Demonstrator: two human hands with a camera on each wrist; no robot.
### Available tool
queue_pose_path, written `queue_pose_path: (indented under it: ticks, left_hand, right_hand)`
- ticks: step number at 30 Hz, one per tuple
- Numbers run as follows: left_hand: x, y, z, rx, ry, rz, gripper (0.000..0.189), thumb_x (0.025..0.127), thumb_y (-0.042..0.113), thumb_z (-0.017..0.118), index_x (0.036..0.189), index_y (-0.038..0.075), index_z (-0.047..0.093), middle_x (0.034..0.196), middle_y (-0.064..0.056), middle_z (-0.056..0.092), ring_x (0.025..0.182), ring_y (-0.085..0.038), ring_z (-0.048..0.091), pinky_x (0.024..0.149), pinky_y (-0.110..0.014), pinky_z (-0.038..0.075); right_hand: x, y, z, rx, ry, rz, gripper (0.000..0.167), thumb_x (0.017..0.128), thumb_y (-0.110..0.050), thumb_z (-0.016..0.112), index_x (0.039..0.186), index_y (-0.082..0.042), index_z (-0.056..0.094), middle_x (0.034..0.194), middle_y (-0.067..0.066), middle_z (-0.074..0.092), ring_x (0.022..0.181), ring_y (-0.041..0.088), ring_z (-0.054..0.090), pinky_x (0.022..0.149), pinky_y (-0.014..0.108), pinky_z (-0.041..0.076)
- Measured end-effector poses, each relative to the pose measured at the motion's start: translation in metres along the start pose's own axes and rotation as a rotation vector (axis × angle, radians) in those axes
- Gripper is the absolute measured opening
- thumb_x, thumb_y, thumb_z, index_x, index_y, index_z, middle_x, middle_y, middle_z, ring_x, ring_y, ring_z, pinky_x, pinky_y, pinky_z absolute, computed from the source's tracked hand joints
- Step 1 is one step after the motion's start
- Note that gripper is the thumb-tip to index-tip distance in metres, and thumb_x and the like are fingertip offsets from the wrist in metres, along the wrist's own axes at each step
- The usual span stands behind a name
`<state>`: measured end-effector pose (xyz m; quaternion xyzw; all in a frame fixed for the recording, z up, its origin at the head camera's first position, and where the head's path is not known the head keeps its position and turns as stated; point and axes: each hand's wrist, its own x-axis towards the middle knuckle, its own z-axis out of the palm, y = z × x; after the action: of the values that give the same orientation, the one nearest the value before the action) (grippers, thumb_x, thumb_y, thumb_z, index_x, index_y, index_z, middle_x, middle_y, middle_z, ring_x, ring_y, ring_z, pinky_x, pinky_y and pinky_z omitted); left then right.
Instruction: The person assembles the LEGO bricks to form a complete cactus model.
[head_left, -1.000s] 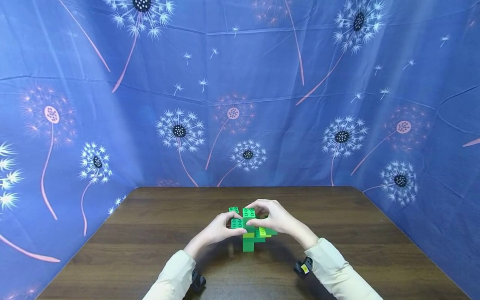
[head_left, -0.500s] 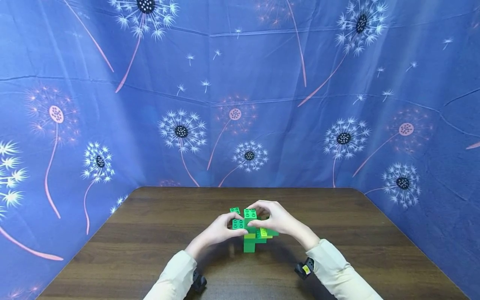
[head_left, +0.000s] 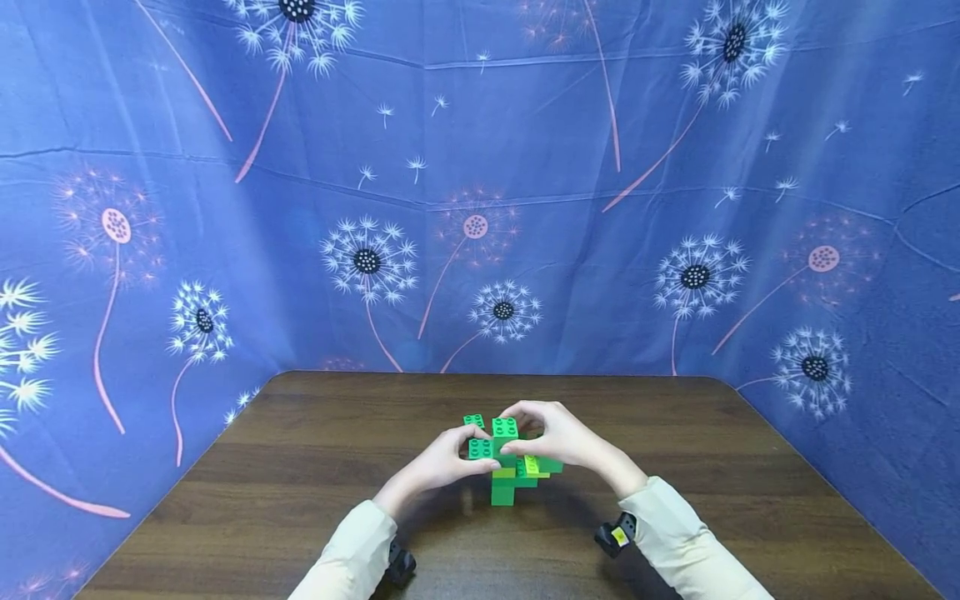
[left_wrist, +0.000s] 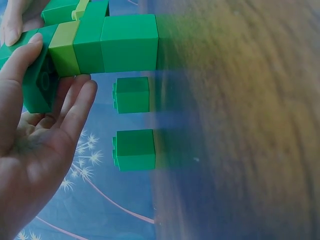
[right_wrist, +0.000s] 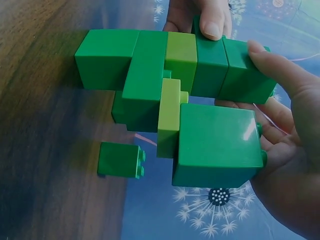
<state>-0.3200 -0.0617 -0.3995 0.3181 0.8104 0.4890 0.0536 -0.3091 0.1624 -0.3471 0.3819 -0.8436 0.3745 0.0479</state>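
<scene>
A structure of green and lime toy building bricks stands upright on the table, with studs up. My left hand pinches the green brick that juts out to the left, thumb on the near side and fingers beyond. My right hand holds the top green brick with its thumb in front; its fingertips are partly hidden. On the right, a lime brick bears a large green brick below that hand. Another lime brick sits in the main column.
Behind the structure, loose green bricks stand apart on the table; the right wrist view also shows a loose green brick. The brown wooden table ends at a blue dandelion-print cloth.
The head view has shifted slightly, so everything appears a little further right. Both hands keep their hold, and the bricks show no clear change.
</scene>
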Motion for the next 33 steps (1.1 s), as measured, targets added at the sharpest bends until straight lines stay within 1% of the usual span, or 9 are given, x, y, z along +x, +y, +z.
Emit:
queue_pose_path:
  ticks: [3,7,9,13,16,21,25,29,33]
  left_hand:
    - [0.000,0.000,0.001,-0.002,0.002,-0.001,0.035,0.084,0.025,0.072,0.108,0.003,0.058,0.091,-0.003,0.065,0.078,-0.004,0.060,0.071,-0.021,0.049]
    - [0.001,0.001,0.001,-0.006,0.000,-0.012,0.034,0.083,0.025,0.072,0.108,0.004,0.058,0.092,-0.002,0.065,0.078,-0.005,0.060,0.071,-0.021,0.049]
    - [0.001,0.001,0.001,-0.006,0.000,-0.012,0.034,0.083,0.025,0.072,0.108,0.004,0.058,0.092,-0.002,0.066,0.078,-0.005,0.060,0.071,-0.021,0.049]
    - [0.001,0.001,0.001,-0.001,0.001,0.002,0.035,0.083,0.024,0.072,0.108,0.003,0.059,0.092,-0.004,0.066,0.078,-0.004,0.060,0.071,-0.020,0.048]
    - [0.000,0.000,0.000,-0.003,0.003,0.004,0.035,0.083,0.024,0.072,0.108,0.003,0.059,0.093,-0.004,0.066,0.078,-0.004,0.060,0.072,-0.020,0.049]
    - [0.001,0.000,0.000,-0.010,0.008,-0.007,0.034,0.083,0.024,0.073,0.108,0.005,0.059,0.093,-0.002,0.066,0.079,-0.005,0.060,0.072,-0.021,0.049]
    - [0.001,0.000,0.000,-0.002,0.012,-0.010,0.035,0.083,0.024,0.072,0.108,0.005,0.059,0.094,-0.003,0.066,0.079,-0.005,0.060,0.073,-0.021,0.049]
    - [0.001,0.000,0.000,-0.001,0.012,-0.003,0.035,0.083,0.023,0.073,0.108,0.003,0.059,0.093,-0.004,0.066,0.079,-0.004,0.059,0.073,-0.021,0.049]
    - [0.001,0.000,0.000,-0.002,0.014,-0.012,0.034,0.083,0.024,0.073,0.107,0.004,0.059,0.092,-0.003,0.066,0.077,-0.005,0.059,0.072,-0.021,0.048]
  right_hand:
    - [-0.001,0.001,-0.001,-0.005,0.002,-0.004,0.039,0.079,-0.032,0.075,0.111,-0.012,0.063,0.090,-0.002,0.068,0.083,0.008,0.064,0.078,0.030,0.053]
    - [-0.003,0.002,-0.004,-0.003,0.005,-0.001,0.041,0.078,-0.035,0.075,0.112,-0.015,0.063,0.093,-0.002,0.068,0.086,0.008,0.064,0.081,0.032,0.053]
    - [-0.004,0.002,-0.006,-0.001,0.008,-0.003,0.041,0.078,-0.035,0.074,0.112,-0.015,0.063,0.095,-0.002,0.068,0.088,0.010,0.064,0.083,0.033,0.053]
    - [-0.007,0.002,-0.012,0.013,0.012,0.006,0.040,0.080,-0.032,0.073,0.113,-0.013,0.063,0.099,0.000,0.068,0.091,0.018,0.065,0.086,0.035,0.051]
    - [-0.007,0.003,-0.016,0.016,0.019,0.019,0.039,0.081,-0.032,0.073,0.113,-0.011,0.063,0.101,0.001,0.069,0.092,0.022,0.066,0.087,0.036,0.051]
    - [-0.008,0.006,-0.024,0.005,0.049,0.039,0.033,0.083,-0.031,0.071,0.110,-0.012,0.065,0.101,0.001,0.069,0.090,0.015,0.066,0.086,0.034,0.051]
    - [-0.007,0.010,-0.027,-0.007,0.076,0.037,0.030,0.084,-0.029,0.071,0.108,-0.013,0.065,0.101,0.005,0.070,0.089,0.010,0.066,0.084,0.030,0.052]
    - [-0.006,0.015,-0.026,-0.014,0.099,0.030,0.031,0.083,-0.027,0.071,0.109,-0.011,0.065,0.102,0.010,0.070,0.090,0.016,0.066,0.084,0.029,0.052]
    - [-0.003,0.021,-0.024,-0.032,0.125,0.030,0.031,0.084,-0.027,0.071,0.109,-0.009,0.065,0.102,0.008,0.069,0.093,0.021,0.066,0.084,0.030,0.051]
